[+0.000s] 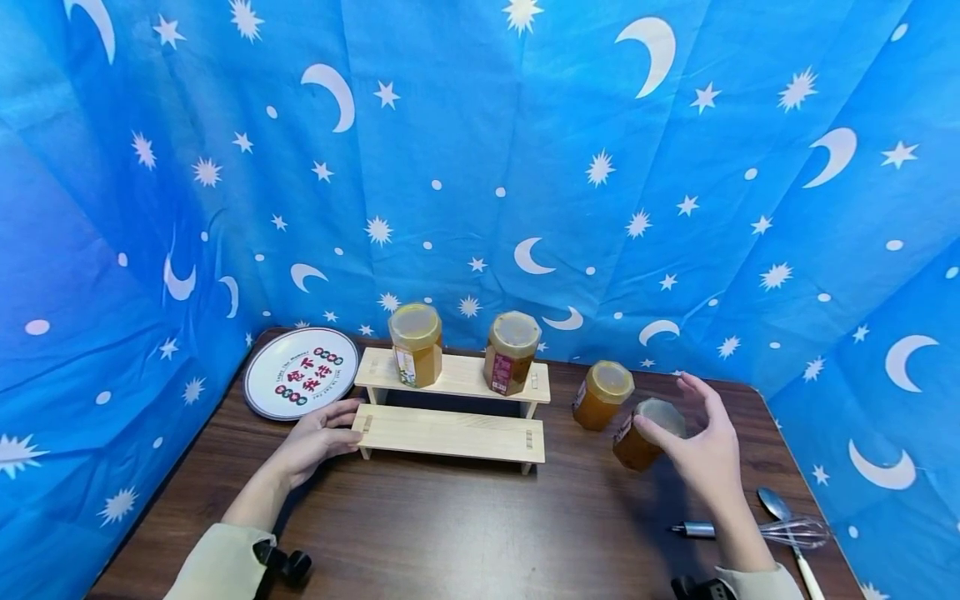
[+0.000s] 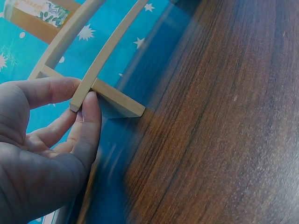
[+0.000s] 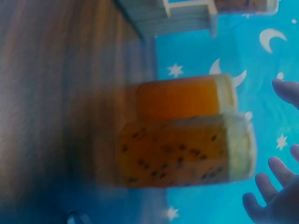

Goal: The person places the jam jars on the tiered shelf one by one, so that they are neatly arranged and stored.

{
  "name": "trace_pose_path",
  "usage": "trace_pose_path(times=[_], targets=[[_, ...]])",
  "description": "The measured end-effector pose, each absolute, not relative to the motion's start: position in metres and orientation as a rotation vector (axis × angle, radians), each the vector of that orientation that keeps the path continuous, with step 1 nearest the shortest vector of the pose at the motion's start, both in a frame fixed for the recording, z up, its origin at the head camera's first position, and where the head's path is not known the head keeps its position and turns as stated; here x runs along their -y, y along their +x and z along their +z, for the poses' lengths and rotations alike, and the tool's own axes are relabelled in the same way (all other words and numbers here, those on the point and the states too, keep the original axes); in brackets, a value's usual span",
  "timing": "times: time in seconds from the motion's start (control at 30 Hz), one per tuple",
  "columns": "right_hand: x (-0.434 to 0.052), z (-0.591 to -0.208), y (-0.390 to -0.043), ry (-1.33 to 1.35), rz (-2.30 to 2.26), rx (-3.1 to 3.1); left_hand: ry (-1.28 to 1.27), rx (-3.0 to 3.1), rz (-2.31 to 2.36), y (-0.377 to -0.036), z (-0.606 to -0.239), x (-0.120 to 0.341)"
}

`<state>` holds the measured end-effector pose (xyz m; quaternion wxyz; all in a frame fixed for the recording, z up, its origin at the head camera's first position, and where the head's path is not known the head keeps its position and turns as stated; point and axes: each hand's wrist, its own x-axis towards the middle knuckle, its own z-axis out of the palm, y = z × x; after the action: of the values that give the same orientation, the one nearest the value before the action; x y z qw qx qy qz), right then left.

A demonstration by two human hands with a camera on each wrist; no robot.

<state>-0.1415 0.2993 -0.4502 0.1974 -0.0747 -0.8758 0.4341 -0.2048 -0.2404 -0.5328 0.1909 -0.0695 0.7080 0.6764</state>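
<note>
We find two jars already on the upper step of the wooden rack (image 1: 450, 404) and two remaining on the surface (image 1: 465, 533), where our right hand (image 1: 701, 446) spreads open around the nearer seeded amber jar (image 1: 645, 433) ungripped, our left hand (image 1: 318, 437) pinching the rack's end.

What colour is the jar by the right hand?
Amber-orange jar with dark seeds, clearest in the right wrist view.
</note>
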Motion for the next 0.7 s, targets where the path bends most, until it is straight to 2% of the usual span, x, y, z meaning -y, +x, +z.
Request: trace_pose_path(times=[0.4,0.7], targets=[[-0.327,-0.493,-0.142,-0.223,1.382,2.570,-0.193,-1.982,1.907,-0.206,-0.533,0.240],[-0.330,-0.510,-0.142,-0.287,1.433,2.675,-0.170,-1.966,1.933,-0.204,-0.533,0.239]])
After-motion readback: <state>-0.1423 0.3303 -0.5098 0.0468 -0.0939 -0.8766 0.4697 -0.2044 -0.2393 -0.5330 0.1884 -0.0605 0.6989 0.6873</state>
